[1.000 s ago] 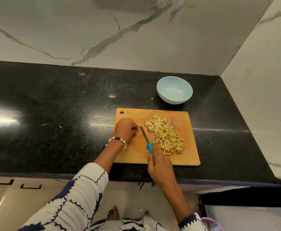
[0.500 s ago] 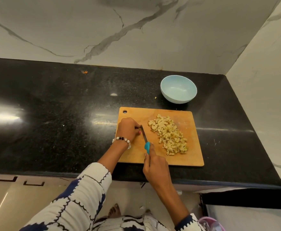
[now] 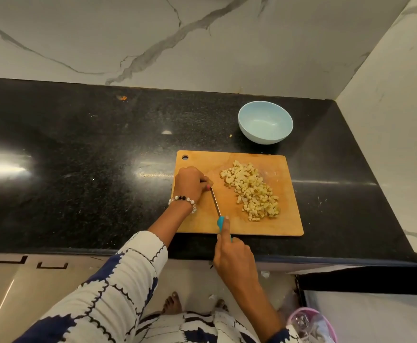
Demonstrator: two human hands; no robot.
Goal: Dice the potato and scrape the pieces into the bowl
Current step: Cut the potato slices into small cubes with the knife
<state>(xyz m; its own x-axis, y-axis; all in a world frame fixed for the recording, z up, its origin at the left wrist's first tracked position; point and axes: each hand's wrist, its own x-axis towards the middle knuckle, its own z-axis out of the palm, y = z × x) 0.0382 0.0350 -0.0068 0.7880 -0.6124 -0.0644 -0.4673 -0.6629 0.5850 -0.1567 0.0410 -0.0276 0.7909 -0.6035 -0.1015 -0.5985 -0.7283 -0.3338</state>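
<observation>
A pile of diced potato (image 3: pixel 252 191) lies on the right half of a wooden cutting board (image 3: pixel 281 224). My left hand (image 3: pixel 190 183) is curled on the board's left part, fingertips at the knife's tip; whatever it holds is hidden under the fingers. My right hand (image 3: pixel 232 256) grips the blue handle of a small knife (image 3: pixel 216 203), forefinger stretched along the handle, the blade pointing away from me toward my left hand. A light blue bowl (image 3: pixel 265 122) stands empty beyond the board's far right corner.
The black stone counter (image 3: pixel 78 169) runs left with bare surface; marble walls close it at the back and right. A small potato crumb (image 3: pixel 231 136) lies left of the bowl. A pink-rimmed container (image 3: pixel 311 325) sits low at the right, below the counter edge.
The knife has moved left, away from the diced pile, and its blade now lies right beside my left hand. My left hand has stayed curled on the board's left part.
</observation>
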